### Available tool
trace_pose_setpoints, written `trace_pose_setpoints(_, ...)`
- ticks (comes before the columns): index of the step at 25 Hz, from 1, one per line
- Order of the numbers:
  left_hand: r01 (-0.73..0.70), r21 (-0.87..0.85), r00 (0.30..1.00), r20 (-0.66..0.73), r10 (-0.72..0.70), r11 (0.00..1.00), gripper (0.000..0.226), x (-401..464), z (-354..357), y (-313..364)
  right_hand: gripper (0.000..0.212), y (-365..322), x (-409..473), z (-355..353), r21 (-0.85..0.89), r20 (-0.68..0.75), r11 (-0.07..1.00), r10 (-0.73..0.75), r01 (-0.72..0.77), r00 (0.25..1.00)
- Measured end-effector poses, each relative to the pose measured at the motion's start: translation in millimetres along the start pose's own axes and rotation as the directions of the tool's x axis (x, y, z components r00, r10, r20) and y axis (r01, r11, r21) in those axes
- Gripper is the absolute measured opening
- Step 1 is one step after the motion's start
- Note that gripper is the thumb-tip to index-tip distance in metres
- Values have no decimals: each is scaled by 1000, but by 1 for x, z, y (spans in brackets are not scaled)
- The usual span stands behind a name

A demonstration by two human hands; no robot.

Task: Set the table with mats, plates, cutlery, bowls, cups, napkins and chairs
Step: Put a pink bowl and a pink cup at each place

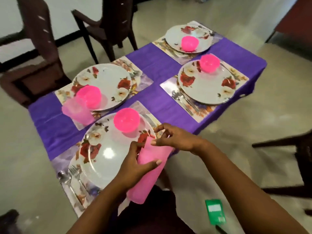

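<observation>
A stack of pink translucent cups [148,173] lies tilted over the table's near edge, and my left hand [135,164] grips it around the middle. My right hand [172,137] pinches the top rim of the stack with its fingertips. Just left of the hands is a floral plate [104,154] on a mat, carrying a pink bowl [126,119]. A single pink cup [76,110] stands beside the far-left plate [108,80]. Forks and spoons [70,176] lie left of the near plate.
A purple cloth [162,68] covers the table. Two more plates with pink bowls [209,62] [190,43] sit on mats at the right and back. Dark chairs [35,53] [108,22] stand off the left side, another [298,159] at the right. A green tag [215,211] hangs below.
</observation>
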State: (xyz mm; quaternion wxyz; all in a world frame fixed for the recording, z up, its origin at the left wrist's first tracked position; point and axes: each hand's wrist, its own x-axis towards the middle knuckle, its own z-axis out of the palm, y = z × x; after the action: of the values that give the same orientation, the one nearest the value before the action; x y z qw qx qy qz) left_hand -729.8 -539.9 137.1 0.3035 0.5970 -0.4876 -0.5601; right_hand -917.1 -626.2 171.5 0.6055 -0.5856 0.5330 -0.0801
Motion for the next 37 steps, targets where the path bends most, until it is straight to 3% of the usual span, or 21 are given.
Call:
trace_pose_setpoints(5, 89, -453, 991, -53, -127, 887, 65, 68, -16, 22, 51, -58, 86, -56, 77, -65, 966, -243, 248, 968)
trace_pose_setpoints(8, 111, -491, 983, -75, -169, 864, 65, 97, -24, 38, 47, -98, 129, -96, 39, -97, 929, -363, 368, 927)
trace_pose_setpoints(11, 151, -499, 972, -81, -219, 853, 62, 104, -23, 39, 58, -121, 162, -117, -114, -120, 888, -458, 446, 881)
trace_pose_setpoints(16, 103, -705, 956, -124, -265, 701, 57, 84, -10, 24, 68, -114, 209, -108, -330, 51, 839, -442, 433, 895)
trace_pose_setpoints(21, -45, -763, 902, -308, -302, 645, 83, 59, 4, 27, 72, -99, 232, -88, -442, 213, 744, -456, 501, 864)
trace_pose_setpoints(25, -117, -772, 808, -440, -392, 625, 81, 41, 21, 25, 75, -100, 238, -79, -435, 275, 725, -458, 534, 846)
trace_pose_setpoints(28, -123, -755, 772, -481, -416, 644, 94, 35, 29, 24, 74, -97, 239, -75, -437, 308, 705, -466, 559, 829)
trace_pose_setpoints(37, -99, -776, 750, -469, -466, 623, 90, 38, 41, 32, 89, -96, 238, -76, -501, 433, 643, -394, 580, 811)
